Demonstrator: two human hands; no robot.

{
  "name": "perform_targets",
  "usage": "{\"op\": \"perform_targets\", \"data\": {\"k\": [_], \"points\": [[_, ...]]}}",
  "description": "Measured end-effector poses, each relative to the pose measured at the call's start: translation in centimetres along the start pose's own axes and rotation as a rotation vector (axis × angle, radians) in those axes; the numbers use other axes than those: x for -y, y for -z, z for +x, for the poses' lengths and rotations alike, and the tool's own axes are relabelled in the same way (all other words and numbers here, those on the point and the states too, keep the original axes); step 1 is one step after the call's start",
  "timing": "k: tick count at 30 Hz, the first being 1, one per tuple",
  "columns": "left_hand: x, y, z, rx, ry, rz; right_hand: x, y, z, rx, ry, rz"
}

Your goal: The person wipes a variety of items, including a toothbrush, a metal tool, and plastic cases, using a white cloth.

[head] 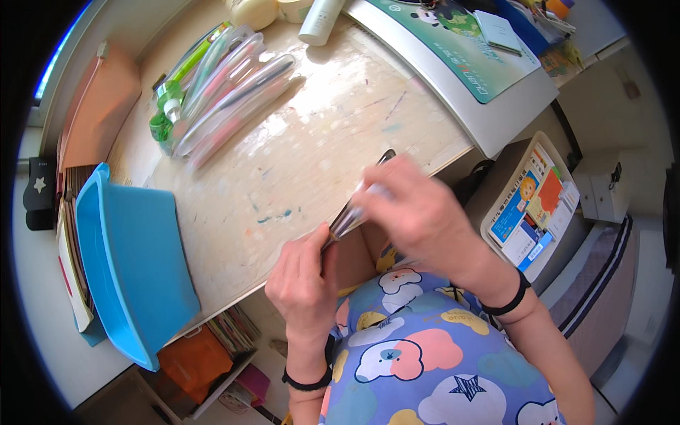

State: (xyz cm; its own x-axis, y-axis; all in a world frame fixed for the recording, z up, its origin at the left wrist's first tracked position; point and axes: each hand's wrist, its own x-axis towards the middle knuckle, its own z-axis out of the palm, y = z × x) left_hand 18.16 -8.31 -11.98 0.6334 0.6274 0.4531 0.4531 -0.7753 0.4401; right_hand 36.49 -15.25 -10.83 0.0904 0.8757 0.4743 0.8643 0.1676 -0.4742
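Observation:
Near the desk's front edge, my left hand [305, 276] grips the lower end of a dark, slim, elongated object [340, 220], which slants up to the right above my lap. My right hand [414, 207] is blurred, its fingers pinched on something whitish, perhaps a tissue or cloth, against the upper part of that object. The object's dark tip shows beyond my right fingers. Its exact kind cannot be told. Both wrists wear black bands.
A blue plastic bin [143, 255] stands at the desk's left. Clear pouches with pens [239, 101] and a green-capped bottle [170, 101] lie at the back left. A pale bottle [321, 21] and a laptop [478, 122] under a green mat are farther back. A box-filled basket [489, 228] stands right.

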Motion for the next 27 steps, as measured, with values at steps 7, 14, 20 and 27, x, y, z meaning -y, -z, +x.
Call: {"op": "perform_targets", "data": {"k": [7,14,20,27], "points": [[-0.2,0.0,-0.3,0.002,0.027,-0.002,-1.6,-0.4,-0.3,-0.078,-0.108,0.012],[0.1,-0.4,-0.3,0.032,0.101,-0.015,-4.4,-0.2,-0.3,-0.171,-0.285,0.041],[-0.2,-0.7,-0.7,0.015,0.134,-0.012,-3.5,-0.2,0.4,-0.198,-0.296,0.072],[-0.2,-0.8,-0.6,0.027,0.147,0.000,-3.1,0.2,-0.9,-0.145,-0.413,0.058]]}}
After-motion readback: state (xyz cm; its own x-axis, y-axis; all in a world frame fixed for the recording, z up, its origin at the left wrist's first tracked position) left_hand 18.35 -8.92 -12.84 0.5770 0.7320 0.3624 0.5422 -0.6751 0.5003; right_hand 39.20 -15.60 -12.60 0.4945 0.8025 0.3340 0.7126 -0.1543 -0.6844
